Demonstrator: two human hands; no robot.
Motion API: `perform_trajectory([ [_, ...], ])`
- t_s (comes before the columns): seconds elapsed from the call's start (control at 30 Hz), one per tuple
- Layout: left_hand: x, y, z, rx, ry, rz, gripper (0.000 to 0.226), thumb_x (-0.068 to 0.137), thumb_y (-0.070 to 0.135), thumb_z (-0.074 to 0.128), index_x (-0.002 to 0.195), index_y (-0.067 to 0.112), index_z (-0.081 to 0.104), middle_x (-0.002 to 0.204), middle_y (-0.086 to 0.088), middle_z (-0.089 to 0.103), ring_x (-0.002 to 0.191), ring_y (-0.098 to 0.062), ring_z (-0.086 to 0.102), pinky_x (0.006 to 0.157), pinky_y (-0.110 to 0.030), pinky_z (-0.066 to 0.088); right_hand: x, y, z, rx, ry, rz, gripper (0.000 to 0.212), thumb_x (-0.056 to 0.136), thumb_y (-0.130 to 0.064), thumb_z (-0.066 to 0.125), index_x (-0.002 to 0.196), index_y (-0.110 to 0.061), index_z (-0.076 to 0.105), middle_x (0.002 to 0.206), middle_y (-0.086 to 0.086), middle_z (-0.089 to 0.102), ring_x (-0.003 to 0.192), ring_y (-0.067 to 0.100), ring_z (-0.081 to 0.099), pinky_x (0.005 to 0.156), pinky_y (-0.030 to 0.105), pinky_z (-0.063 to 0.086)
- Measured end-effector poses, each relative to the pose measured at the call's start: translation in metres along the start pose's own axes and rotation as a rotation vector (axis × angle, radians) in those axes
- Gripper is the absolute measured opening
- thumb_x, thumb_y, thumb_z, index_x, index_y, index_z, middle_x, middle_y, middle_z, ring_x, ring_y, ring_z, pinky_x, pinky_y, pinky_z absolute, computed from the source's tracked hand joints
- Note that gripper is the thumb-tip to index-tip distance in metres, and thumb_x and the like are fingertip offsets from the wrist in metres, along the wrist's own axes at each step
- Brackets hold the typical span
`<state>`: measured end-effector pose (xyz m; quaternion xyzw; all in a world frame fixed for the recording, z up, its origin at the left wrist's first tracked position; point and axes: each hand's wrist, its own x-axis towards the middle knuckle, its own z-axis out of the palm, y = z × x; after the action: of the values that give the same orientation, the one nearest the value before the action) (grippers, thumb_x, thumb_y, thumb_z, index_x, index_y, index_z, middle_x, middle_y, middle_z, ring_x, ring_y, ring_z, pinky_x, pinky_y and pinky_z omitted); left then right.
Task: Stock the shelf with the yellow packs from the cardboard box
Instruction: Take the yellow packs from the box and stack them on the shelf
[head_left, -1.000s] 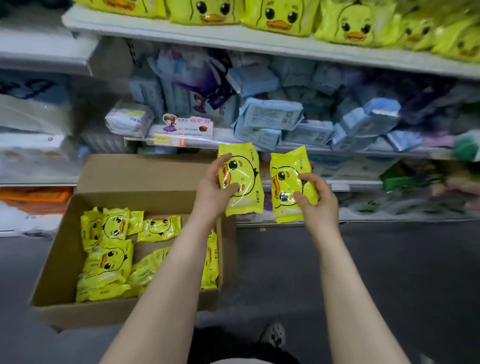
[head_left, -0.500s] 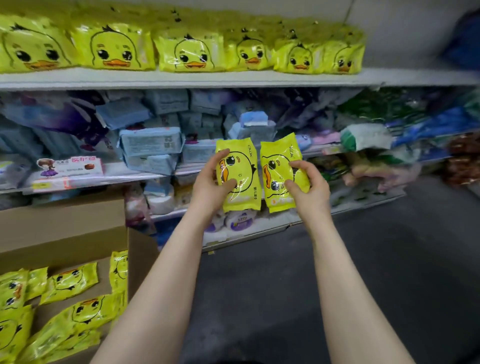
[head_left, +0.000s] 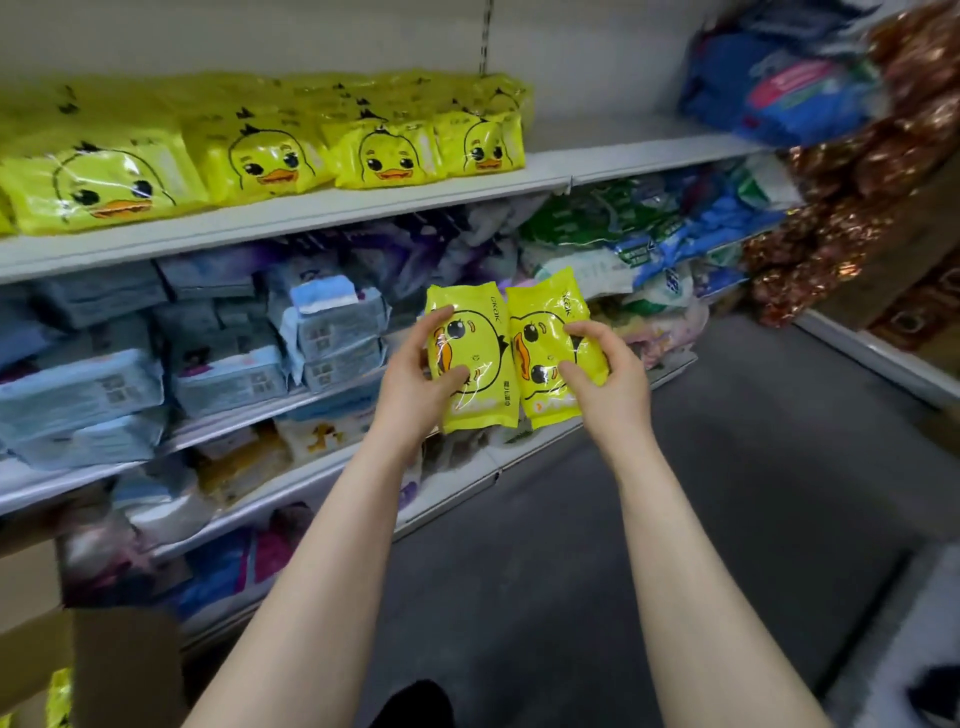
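Note:
My left hand (head_left: 415, 379) grips one yellow duck pack (head_left: 480, 374) by its left edge. My right hand (head_left: 608, 379) grips a second yellow duck pack (head_left: 545, 338) by its right edge. Both packs stand upright side by side, touching, in front of the middle shelves. The white upper shelf (head_left: 623, 161) carries a row of yellow duck packs (head_left: 384, 150) on its left part, with bare board to their right. The cardboard box (head_left: 119, 670) shows only a corner at the bottom left, with one yellow pack (head_left: 60, 696) peeking out.
Blue and grey tissue packs (head_left: 223, 374) crowd the middle shelf on the left. Green, white and blue bags (head_left: 639, 244) lie to the right. Shiny brown packets (head_left: 841, 208) fill a side rack at far right. Grey floor (head_left: 753, 493) runs along the aisle.
My view has swung right and up, away from the box. Both hands carried the two packs along and brought them closer together; the upper shelf's bare right end has come into view.

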<state>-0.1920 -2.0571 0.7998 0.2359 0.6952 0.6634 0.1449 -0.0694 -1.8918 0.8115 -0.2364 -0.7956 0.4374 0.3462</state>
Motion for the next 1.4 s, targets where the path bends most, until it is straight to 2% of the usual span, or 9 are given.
perform_trajectory([
  [0.27,0.087,0.011,0.043,-0.016,-0.014,0.056,0.066,0.081,0.000,0.066,0.128,0.045,0.054,0.122,0.006,0.062,0.100,-0.023,0.063,0.089,-0.048,0.054,0.087,0.016,-0.013,0.009,0.045,-0.040,0.040,0.082,-0.001,0.067,0.108,-0.031,0.063,0.110,-0.026,0.062,0.105,-0.013,0.051,0.088,-0.003,0.030],
  [0.37,0.133,0.018,0.054,-0.017,-0.027,0.090,0.066,0.078,0.006,0.068,0.130,0.044,0.053,0.122,0.008,0.062,0.100,-0.021,0.063,0.091,-0.048,0.053,0.132,0.024,-0.012,0.018,0.063,-0.052,0.042,0.083,-0.001,0.067,0.105,-0.036,0.062,0.109,-0.032,0.060,0.108,-0.018,0.049,0.095,0.005,0.035],
  [0.47,0.182,0.028,0.063,-0.050,0.007,0.102,0.068,0.078,0.003,0.070,0.127,0.047,0.054,0.123,0.007,0.063,0.102,-0.020,0.064,0.093,-0.049,0.053,0.181,0.026,-0.007,0.014,0.043,-0.057,0.041,0.084,-0.004,0.066,0.105,-0.039,0.061,0.108,-0.032,0.060,0.113,0.006,0.057,0.098,0.031,0.044],
  [0.63,0.251,0.044,0.075,-0.064,0.021,0.128,0.067,0.071,0.019,0.070,0.123,0.056,0.052,0.125,0.003,0.063,0.106,-0.026,0.064,0.093,-0.052,0.052,0.254,0.028,0.001,0.003,0.081,-0.120,0.039,0.083,-0.002,0.067,0.108,-0.032,0.063,0.118,-0.014,0.064,0.117,0.009,0.055,0.096,0.025,0.040],
  [0.77,0.289,0.053,0.079,-0.020,0.061,0.196,0.065,0.075,0.016,0.070,0.129,0.047,0.052,0.123,0.006,0.063,0.089,-0.020,0.061,0.086,-0.051,0.054,0.296,0.032,0.009,0.049,0.082,-0.143,0.037,0.083,-0.001,0.066,0.110,-0.026,0.065,0.114,-0.019,0.063,0.111,-0.003,0.054,0.099,0.021,0.041],
  [0.93,0.324,0.061,0.082,0.026,0.119,0.254,0.064,0.081,0.005,0.071,0.135,0.034,0.052,0.118,0.013,0.061,0.081,0.001,0.056,0.088,-0.040,0.054,0.341,0.042,0.018,0.085,0.075,-0.149,0.036,0.084,-0.003,0.067,0.110,-0.028,0.064,0.116,-0.014,0.064,0.115,0.010,0.056,0.104,0.036,0.043],
  [1.07,0.352,0.075,0.084,0.053,0.188,0.292,0.065,0.080,0.011,0.073,0.135,0.037,0.052,0.119,0.009,0.061,0.085,-0.007,0.055,0.089,-0.039,0.053,0.383,0.049,0.020,0.131,0.088,-0.162,0.037,0.084,-0.003,0.066,0.110,-0.030,0.064,0.114,-0.013,0.065,0.112,0.010,0.058,0.102,0.035,0.045],
  [1.23,0.388,0.094,0.091,0.061,0.307,0.299,0.062,0.080,0.012,0.072,0.133,0.036,0.052,0.093,0.008,0.057,0.068,-0.008,0.052,0.060,-0.028,0.046,0.448,0.062,0.015,0.011,0.083,-0.180,0.038,0.083,-0.009,0.067,0.113,-0.032,0.064,0.110,-0.007,0.066,0.104,0.020,0.060,0.082,0.026,0.043],
  [1.4,0.416,0.109,0.095,0.075,0.475,0.275,0.062,0.070,0.029,0.071,0.126,0.049,0.053,0.113,-0.001,0.066,0.093,-0.022,0.065,0.084,-0.044,0.056,0.515,0.071,0.013,-0.181,-0.061,-0.244,0.041,0.085,-0.009,0.065,0.116,-0.034,0.064,0.119,0.003,0.066,0.111,0.028,0.058,0.088,0.031,0.042],
])
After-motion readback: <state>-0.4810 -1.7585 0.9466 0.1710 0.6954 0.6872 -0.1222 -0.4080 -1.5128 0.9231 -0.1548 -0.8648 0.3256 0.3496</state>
